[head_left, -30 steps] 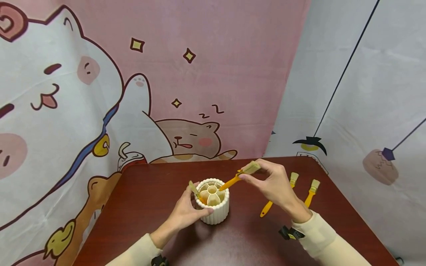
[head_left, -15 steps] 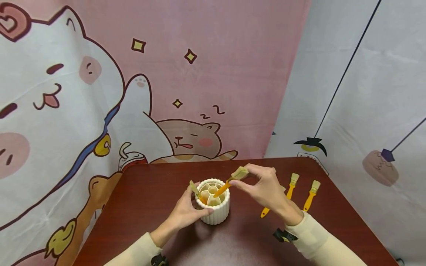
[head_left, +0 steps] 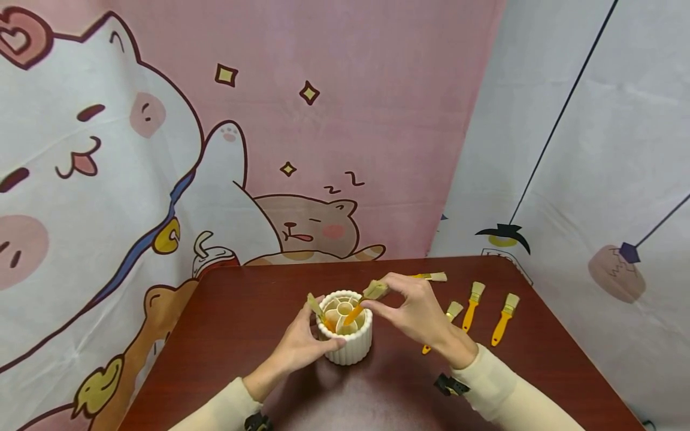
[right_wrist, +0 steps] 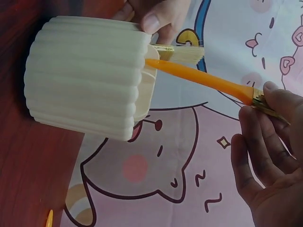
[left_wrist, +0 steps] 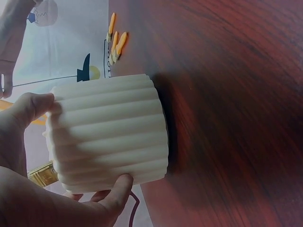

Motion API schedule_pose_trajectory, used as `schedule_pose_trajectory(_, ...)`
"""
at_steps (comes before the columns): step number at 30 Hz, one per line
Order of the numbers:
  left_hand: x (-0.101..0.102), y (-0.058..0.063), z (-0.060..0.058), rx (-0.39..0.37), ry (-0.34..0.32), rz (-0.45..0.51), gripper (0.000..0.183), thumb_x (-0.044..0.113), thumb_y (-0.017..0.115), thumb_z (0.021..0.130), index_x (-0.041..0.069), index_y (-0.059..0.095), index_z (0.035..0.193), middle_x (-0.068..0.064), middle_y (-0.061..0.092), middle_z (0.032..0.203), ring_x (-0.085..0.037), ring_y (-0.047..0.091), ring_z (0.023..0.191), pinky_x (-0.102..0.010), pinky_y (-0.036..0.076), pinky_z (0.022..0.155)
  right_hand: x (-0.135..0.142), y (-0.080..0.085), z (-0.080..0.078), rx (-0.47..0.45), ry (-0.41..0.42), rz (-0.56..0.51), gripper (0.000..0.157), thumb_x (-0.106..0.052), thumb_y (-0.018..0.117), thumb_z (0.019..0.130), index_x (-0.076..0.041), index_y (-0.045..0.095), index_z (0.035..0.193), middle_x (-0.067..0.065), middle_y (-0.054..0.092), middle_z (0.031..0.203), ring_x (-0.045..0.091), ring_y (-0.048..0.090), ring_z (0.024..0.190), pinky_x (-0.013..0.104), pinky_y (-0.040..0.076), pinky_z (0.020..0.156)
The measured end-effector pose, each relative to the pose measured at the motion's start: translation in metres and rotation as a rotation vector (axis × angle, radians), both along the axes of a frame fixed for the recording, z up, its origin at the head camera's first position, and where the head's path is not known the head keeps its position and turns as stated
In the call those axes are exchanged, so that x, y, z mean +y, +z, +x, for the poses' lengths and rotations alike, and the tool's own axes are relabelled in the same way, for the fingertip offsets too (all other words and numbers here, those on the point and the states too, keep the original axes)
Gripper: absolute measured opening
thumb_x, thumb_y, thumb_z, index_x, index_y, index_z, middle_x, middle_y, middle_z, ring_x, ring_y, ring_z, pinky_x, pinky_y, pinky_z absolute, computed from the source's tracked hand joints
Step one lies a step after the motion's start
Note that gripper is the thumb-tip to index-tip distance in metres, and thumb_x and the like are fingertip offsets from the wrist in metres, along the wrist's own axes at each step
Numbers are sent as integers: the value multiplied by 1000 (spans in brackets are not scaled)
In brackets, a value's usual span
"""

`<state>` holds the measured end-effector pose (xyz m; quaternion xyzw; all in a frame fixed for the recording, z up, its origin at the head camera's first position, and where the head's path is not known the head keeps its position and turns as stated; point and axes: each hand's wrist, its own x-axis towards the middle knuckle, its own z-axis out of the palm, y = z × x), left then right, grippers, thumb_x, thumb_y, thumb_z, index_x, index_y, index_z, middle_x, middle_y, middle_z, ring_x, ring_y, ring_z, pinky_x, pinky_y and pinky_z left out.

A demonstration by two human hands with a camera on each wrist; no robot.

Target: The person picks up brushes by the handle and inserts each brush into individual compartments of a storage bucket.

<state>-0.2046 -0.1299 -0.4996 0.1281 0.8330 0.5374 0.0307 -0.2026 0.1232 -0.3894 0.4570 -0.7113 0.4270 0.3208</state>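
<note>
A white ribbed round holder with several compartments stands upright on the table. My left hand grips its left side, thumb in front and fingers behind. A paintbrush leans in the holder near that hand, bristles up. With thumb and fingers my right hand pinches a second paintbrush near its metal band. Its orange handle points down and left into the holder's opening; the handle tip sits at or inside the rim in the right wrist view. Which compartment lies under it is hard to tell.
On the dark red table several more orange-handled brushes lie to the right, among them an outer brush and one beside it. Another brush lies behind my right hand. A cartoon-printed cloth hangs behind the table.
My right hand has moved left and slightly down, bringing the brush's handle from the rim into the holder's opening. Brushes behind that arm have come into view. My left hand keeps its grip.
</note>
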Motion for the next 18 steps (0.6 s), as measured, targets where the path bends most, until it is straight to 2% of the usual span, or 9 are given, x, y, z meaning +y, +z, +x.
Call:
schedule_pose_trajectory(10,1,2,2,23,-22,47,101,35,89,68,23,28,148,-7,53,129,-23,59,106,-43,52,83,-2,-25,-17,26,-23,62,35,-9,89,67,-17,69,95,-10,65,89,4,62,80,27,52,67)
schedule_pose_trajectory(14,2,4,4,20,-22,62,101,33,89,69,23,28,148,-9,53,128,-25,59,106,-45,51,83,-3,-31,-20,31,-46,104,34,-16,88,70,-20,69,98,-13,64,90,2,61,80,24,51,68)
schedule_pose_trajectory(18,2,4,4,12,-23,49,102,35,89,69,23,27,149,-8,53,129,-24,59,106,-43,52,82,-5,-34,-19,19,-63,139,32,-18,87,72,-19,69,99,-15,63,90,4,61,77,19,49,69)
